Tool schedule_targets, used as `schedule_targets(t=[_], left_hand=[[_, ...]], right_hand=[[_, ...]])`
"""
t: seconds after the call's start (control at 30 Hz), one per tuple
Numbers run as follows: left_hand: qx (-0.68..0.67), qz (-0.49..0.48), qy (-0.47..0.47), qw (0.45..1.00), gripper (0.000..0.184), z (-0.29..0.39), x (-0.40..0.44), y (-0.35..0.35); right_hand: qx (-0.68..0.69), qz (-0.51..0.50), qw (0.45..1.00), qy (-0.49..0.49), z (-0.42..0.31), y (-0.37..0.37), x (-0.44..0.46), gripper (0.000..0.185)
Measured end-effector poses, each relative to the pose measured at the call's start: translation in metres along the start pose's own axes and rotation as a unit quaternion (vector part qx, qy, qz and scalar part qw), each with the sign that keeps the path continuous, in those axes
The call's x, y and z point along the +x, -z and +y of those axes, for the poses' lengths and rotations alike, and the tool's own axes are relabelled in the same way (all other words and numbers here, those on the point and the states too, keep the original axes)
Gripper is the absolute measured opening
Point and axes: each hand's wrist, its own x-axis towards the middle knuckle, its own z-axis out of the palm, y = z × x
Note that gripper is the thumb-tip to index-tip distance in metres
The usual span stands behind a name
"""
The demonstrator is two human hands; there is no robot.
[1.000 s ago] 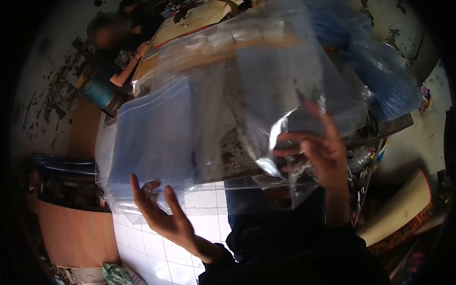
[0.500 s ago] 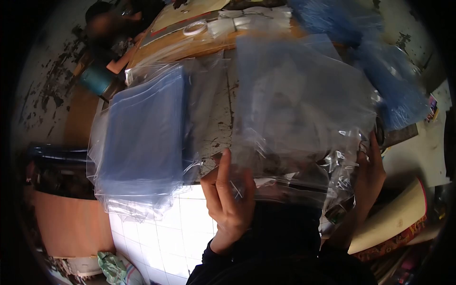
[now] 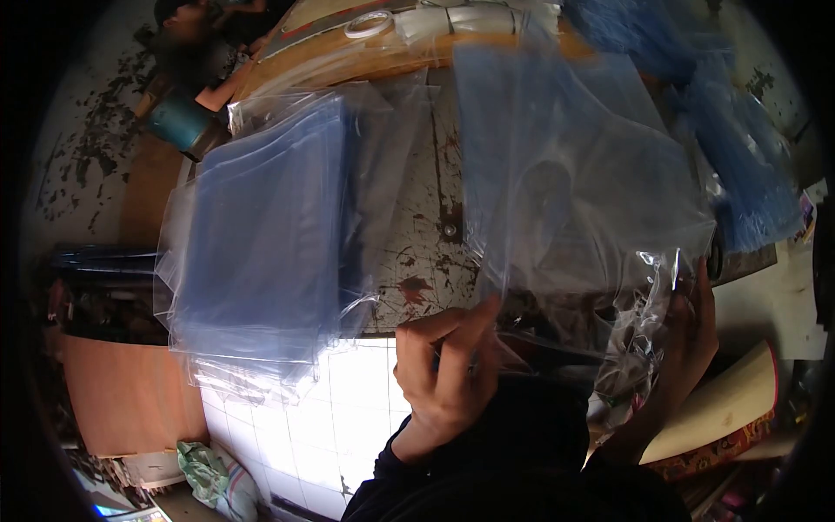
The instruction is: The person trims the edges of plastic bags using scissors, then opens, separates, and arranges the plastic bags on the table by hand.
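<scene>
A clear plastic sheet or bag (image 3: 600, 196) spreads over the right part of the worn table. My left hand (image 3: 448, 365) pinches its near left edge between thumb and forefinger. At the sheet's right side, my right hand (image 3: 691, 326) has its fingers along the crumpled, shiny edge; part of that hand is hidden behind the plastic. A neat stack of bluish clear plastic bags (image 3: 261, 226) lies on the table to the left, its near end hanging over the edge. Whether the sheet is one layer or several I cannot tell.
The scratched table top (image 3: 417, 261) shows between the two plastic piles. A tape roll (image 3: 369, 24) lies at the back. Blue plastic (image 3: 739, 165) is heaped at the right. A person (image 3: 196, 61) sits at the far left near a teal container (image 3: 178, 122).
My left hand has moved right and closed on the sheet's edge. The sheet's left side has lifted and folded, baring more table. My view has shifted slightly.
</scene>
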Motion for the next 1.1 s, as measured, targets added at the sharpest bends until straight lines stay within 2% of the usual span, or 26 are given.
schedule_targets(t=[0.07,0.1,0.13,0.2,0.27,0.3,0.33,0.37,0.43,0.57,0.67,0.73,0.87,0.93,1.0,1.03,1.07,1.1], left_hand=[[-0.159,-0.037,0.091,0.982,0.031,0.002,0.003,0.005],[-0.22,-0.035,0.127,0.967,0.027,0.003,0.003,0.005],[-0.218,-0.037,0.128,0.967,0.027,0.002,0.003,0.006],[-0.405,-0.048,0.192,0.893,0.027,0.001,0.007,0.008],[-0.475,-0.09,0.173,0.858,0.025,-0.012,0.005,0.004],[-0.604,-0.136,0.217,0.755,0.024,-0.015,0.002,0.001],[-0.651,-0.159,0.244,0.701,0.022,-0.014,0.0,-0.001],[-0.691,-0.18,0.275,0.644,0.019,-0.012,-0.003,-0.004],[-0.68,-0.173,0.284,0.654,0.02,-0.008,-0.004,-0.007],[-0.663,-0.175,0.303,0.662,0.022,-0.004,-0.003,-0.007],[-0.651,-0.172,0.31,0.672,0.023,-0.003,-0.002,-0.006],[-0.643,-0.173,0.315,0.676,0.023,-0.003,-0.002,-0.006],[-0.658,-0.162,0.297,0.673,0.024,-0.003,-0.004,-0.009],[-0.661,-0.159,0.29,0.674,0.024,0.0,-0.003,-0.01],[-0.607,-0.154,0.28,0.727,0.022,0.007,0.003,-0.009],[-0.61,-0.157,0.28,0.724,0.022,0.008,0.003,-0.011],[-0.581,-0.15,0.264,0.755,0.021,0.008,0.003,-0.013],[-0.551,-0.144,0.246,0.784,0.02,0.009,0.002,-0.014]], right_hand=[[-0.029,-0.006,1.0,0.007,0.002,0.001,-0.001,0.04],[-0.048,0.0,0.998,0.028,0.003,0.0,0.0,0.04],[-0.057,0.002,0.998,0.037,0.005,-0.001,0.001,0.04],[-0.076,0.02,0.994,0.075,0.012,-0.004,0.003,0.039],[-0.084,0.034,0.991,0.102,0.01,-0.007,0.002,0.039],[-0.07,0.021,0.996,0.049,0.004,-0.007,0.001,0.038],[-0.057,0.008,0.998,-0.005,0.001,-0.008,0.001,0.038],[-0.057,0.007,0.998,-0.005,0.0,-0.007,0.001,0.038],[-0.04,-0.022,0.999,-0.029,0.001,-0.006,0.001,0.039],[-0.02,-0.025,0.999,-0.017,0.004,-0.005,0.001,0.04],[-0.014,-0.052,0.995,-0.088,0.002,-0.005,0.0,0.04],[-0.004,-0.037,0.999,-0.035,0.004,-0.006,0.0,0.04],[-0.009,-0.037,0.999,-0.032,0.005,-0.007,0.0,0.04],[-0.041,-0.007,0.999,0.03,0.006,-0.009,0.001,0.039],[-0.091,-0.029,0.995,0.0,0.001,-0.008,-0.001,0.04],[-0.14,-0.051,0.988,-0.03,-0.004,-0.007,-0.002,0.042],[-0.145,-0.049,0.988,-0.033,-0.009,-0.007,-0.004,0.042],[-0.301,-0.025,0.948,0.096,-0.015,-0.008,-0.004,0.042]])
